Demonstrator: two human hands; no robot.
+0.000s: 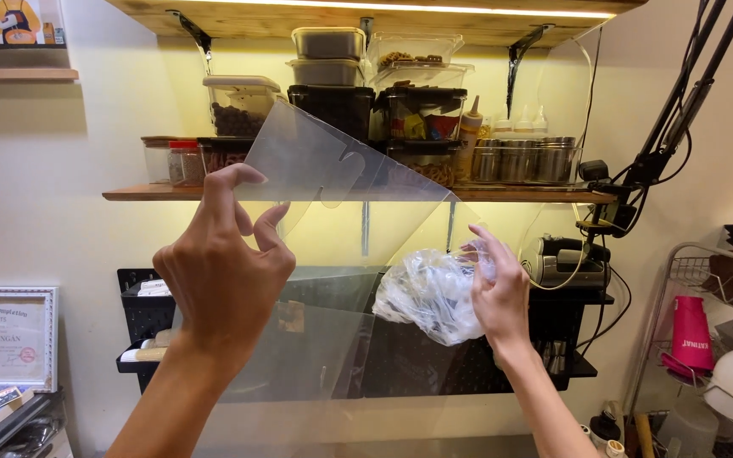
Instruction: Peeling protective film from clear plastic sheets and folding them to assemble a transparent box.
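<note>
My left hand point(222, 271) is raised in front of the shelves and grips a large clear plastic sheet point(332, 212) by its left side. The sheet is folded, with a notched tab near its top, and hangs down across the middle of the view. My right hand point(498, 293) holds the sheet's right edge together with a crumpled clear plastic bag point(430, 293), which bulges to the left of the palm. Both hands are at about chest height, roughly a sheet's width apart.
A wooden shelf point(146, 195) behind carries stacked food containers point(328, 59), jars, squeeze bottles and steel cups point(523, 161). Below is a black pegboard point(142, 318). A wire rack point(706, 280) with a pink cup and white bowl stands right; a framed certificate point(6, 335) sits left.
</note>
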